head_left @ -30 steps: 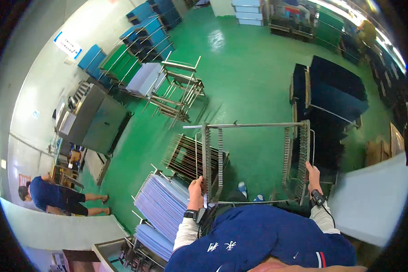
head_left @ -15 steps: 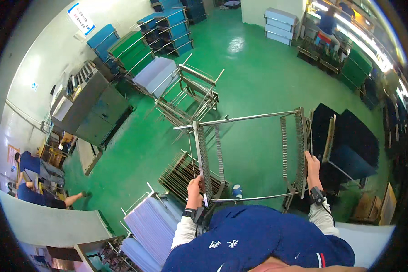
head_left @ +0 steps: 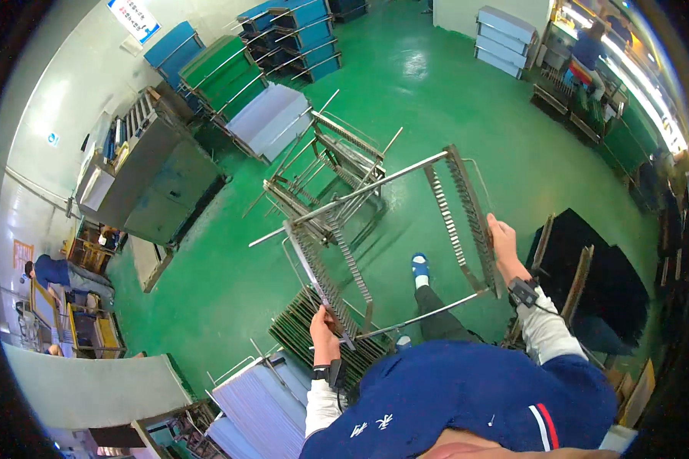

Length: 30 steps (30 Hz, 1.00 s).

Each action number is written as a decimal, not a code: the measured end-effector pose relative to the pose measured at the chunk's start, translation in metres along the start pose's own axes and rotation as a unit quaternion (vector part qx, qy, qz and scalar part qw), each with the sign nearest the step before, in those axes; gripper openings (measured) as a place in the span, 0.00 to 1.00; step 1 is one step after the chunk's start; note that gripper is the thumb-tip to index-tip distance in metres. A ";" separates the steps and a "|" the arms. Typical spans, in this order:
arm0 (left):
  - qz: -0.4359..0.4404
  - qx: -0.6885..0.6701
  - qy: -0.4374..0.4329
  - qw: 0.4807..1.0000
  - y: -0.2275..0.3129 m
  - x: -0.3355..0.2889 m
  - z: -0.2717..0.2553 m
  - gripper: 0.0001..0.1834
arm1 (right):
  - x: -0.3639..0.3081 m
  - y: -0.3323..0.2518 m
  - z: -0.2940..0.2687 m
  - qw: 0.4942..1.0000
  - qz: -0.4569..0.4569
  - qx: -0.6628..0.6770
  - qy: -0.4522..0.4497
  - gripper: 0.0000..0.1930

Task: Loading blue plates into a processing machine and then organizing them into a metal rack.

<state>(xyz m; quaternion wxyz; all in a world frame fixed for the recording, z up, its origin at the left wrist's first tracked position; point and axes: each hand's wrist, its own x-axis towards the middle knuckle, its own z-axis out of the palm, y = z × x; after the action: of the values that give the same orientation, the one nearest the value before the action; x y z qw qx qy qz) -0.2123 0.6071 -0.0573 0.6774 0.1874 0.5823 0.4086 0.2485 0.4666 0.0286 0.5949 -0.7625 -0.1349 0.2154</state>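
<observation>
— What's the person nearest us got hold of?

— An empty metal rack frame, the slotted kind. The left hand is wrapped tight round the lower end of the left slotted upright, fingers curled about the bar. The right hand is clasped on the right slotted upright, a little below its middle, thumb side up. Both wrists carry a small dark band.

— And where is the frame sitting?

— In front of the person's chest, between the two hands, tipped over so its top leans up and away to the right. I can't tell whether its foot touches the floor. One blue shoe shows through it, on the green floor.

— What's close by?

— Just below the left hand, a low stack of dark slatted panels, and nearer the lower edge a cart of pale sheets. To the right, dark flat boards stand on a trolley.

— Further off?

— Beyond the frame, a cluster of other empty metal racks, jumbled together. Behind those, a cart of white sheets, then green and blue loaded carts by the wall. A grey machine stands to the left, and a person in blue bends over at the far left.
</observation>
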 end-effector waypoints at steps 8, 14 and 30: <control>0.037 -0.079 0.084 0.993 0.046 0.128 0.113 0.21 | 0.228 -0.067 0.186 0.991 -0.071 -0.056 -0.102 0.27; 0.019 -0.069 0.132 0.989 0.087 0.229 0.190 0.23 | 0.352 -0.118 0.317 0.974 -0.096 -0.161 -0.128 0.30; -0.031 0.114 0.154 0.981 0.068 0.361 0.194 0.17 | 0.437 0.047 0.420 0.902 -0.200 -0.299 -0.238 0.16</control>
<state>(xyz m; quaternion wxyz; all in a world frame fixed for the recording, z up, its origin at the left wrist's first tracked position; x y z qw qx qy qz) -0.0570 0.9690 -0.1882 0.5659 0.1797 0.7282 0.3422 0.4217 1.0134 -0.1742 0.3202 -0.7875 -0.4801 0.2165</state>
